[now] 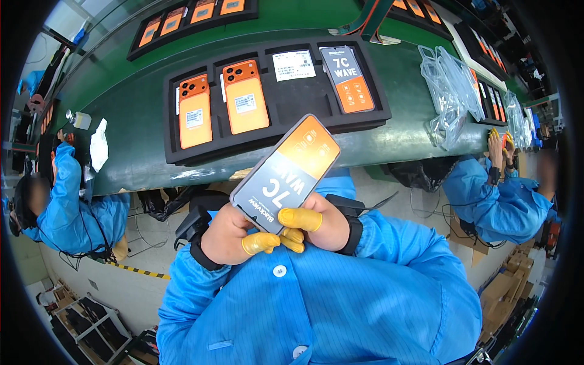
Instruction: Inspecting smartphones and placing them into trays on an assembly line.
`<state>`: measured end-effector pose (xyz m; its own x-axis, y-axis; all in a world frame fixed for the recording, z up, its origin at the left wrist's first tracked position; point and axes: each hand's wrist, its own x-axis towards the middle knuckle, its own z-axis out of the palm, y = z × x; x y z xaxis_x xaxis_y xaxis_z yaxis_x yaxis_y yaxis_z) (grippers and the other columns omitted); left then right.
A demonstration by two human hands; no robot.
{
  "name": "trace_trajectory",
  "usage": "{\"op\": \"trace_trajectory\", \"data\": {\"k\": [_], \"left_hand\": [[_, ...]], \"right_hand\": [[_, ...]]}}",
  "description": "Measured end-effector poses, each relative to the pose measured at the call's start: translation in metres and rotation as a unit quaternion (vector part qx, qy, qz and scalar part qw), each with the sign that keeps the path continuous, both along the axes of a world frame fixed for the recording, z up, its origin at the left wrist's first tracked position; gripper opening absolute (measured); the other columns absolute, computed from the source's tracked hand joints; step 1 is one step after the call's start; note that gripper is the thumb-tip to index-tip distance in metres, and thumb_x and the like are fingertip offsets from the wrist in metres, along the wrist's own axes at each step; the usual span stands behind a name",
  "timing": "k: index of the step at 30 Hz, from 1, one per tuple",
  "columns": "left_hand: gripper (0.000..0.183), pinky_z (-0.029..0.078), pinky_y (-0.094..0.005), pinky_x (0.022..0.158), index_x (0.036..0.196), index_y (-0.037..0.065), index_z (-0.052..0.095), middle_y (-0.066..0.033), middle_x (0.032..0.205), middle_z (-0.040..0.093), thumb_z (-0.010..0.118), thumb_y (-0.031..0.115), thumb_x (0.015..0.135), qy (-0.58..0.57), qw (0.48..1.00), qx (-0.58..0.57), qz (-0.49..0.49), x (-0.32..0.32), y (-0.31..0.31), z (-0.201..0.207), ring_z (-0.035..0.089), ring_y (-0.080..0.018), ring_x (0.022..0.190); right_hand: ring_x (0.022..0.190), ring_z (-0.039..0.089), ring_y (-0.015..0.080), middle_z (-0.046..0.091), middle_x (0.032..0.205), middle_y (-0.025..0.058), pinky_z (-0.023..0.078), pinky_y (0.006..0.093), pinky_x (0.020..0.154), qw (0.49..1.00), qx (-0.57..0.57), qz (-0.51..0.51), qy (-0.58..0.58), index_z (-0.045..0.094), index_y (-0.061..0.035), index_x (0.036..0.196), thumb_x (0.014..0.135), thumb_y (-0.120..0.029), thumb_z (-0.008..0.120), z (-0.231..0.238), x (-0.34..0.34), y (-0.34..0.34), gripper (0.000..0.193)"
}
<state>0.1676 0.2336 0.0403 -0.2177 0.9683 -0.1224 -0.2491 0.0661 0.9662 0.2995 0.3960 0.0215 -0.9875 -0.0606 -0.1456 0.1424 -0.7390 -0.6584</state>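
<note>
Phone (298, 164) tilted, on our side of the black tray (207, 153) | our left hand (234, 236): grip closed on its near end | our right hand (319, 222): grip closed there too, thumb across its face | we judge: far end unsupported, so a loosened thumb could drop it against the tray's rim

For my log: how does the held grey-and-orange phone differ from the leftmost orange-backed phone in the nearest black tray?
The held phone is outside the tray; the leftmost phone lies inside. The held phone shows its front, the leftmost phone its back. Both are rectangular.
</note>
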Motion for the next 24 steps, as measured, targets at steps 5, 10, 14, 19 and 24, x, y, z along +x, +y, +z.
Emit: {"op": "trace_trajectory", "data": {"k": [5, 10, 14, 19, 24], "left_hand": [[0.03, 0.052, -0.0293, 0.077, 0.107, 0.002, 0.071, -0.0055, 0.099, 0.071, 0.076, 0.026, 0.088, 0.045, 0.999, 0.002, 0.01, 0.001, 0.001, 0.0, 0.066, -0.0158, 0.087], [0.03, 0.053, -0.0312, 0.081, 0.107, 0.002, 0.071, -0.0072, 0.103, 0.071, 0.076, 0.025, 0.088, 0.025, 1.0, 0.019, 0.003, -0.001, 0.004, 0.002, 0.067, -0.0173, 0.092], [0.033, 0.053, -0.0331, 0.087, 0.113, 0.002, 0.068, -0.0086, 0.108, 0.071, 0.076, 0.024, 0.089, 0.015, 0.999, 0.021, -0.028, -0.005, 0.007, 0.011, 0.067, -0.0189, 0.099], [0.043, 0.05, -0.0298, 0.085, 0.114, 0.003, 0.066, -0.0044, 0.106, 0.068, 0.081, 0.028, 0.083, 0.019, 1.0, -0.001, -0.013, -0.006, 0.001, 0.005, 0.063, -0.0138, 0.097], [0.041, 0.051, -0.0289, 0.081, 0.112, 0.002, 0.065, -0.0048, 0.102, 0.068, 0.08, 0.03, 0.085, 0.017, 1.0, -0.016, 0.001, -0.004, -0.002, 0.003, 0.064, -0.0134, 0.091]], "right_hand": [[0.053, 0.053, 0.0121, 0.056, 0.066, 0.004, 0.042, 0.0263, 0.052, 1.0, -0.018, 0.003, -0.015, 0.062, -0.0028, 0.093, 0.099, -0.027, 0.058, 0.001, -0.001, 0.0, 0.025], [0.052, 0.052, 0.0124, 0.056, 0.065, 0.0039, 0.042, 0.0263, 0.052, 0.999, -0.027, 0.002, -0.017, 0.062, -0.0031, 0.09, 0.099, -0.027, 0.058, 0.001, -0.004, 0.001, 0.026], [0.053, 0.052, 0.0124, 0.057, 0.066, 0.0041, 0.042, 0.0261, 0.052, 1.0, -0.006, -0.004, 0.007, 0.063, -0.0024, 0.09, 0.1, -0.026, 0.057, 0.0, -0.003, 0.001, 0.026], [0.058, 0.053, 0.011, 0.062, 0.075, 0.0051, 0.042, 0.0251, 0.053, 0.998, 0.05, -0.025, 0.006, 0.065, -0.0011, 0.103, 0.099, -0.023, 0.058, 0.005, -0.001, 0.0, 0.024], [0.058, 0.053, 0.0105, 0.062, 0.077, 0.005, 0.041, 0.0249, 0.053, 0.996, 0.075, -0.039, 0.01, 0.065, -0.001, 0.105, 0.099, -0.023, 0.058, 0.01, -0.003, 0.001, 0.024]]}}
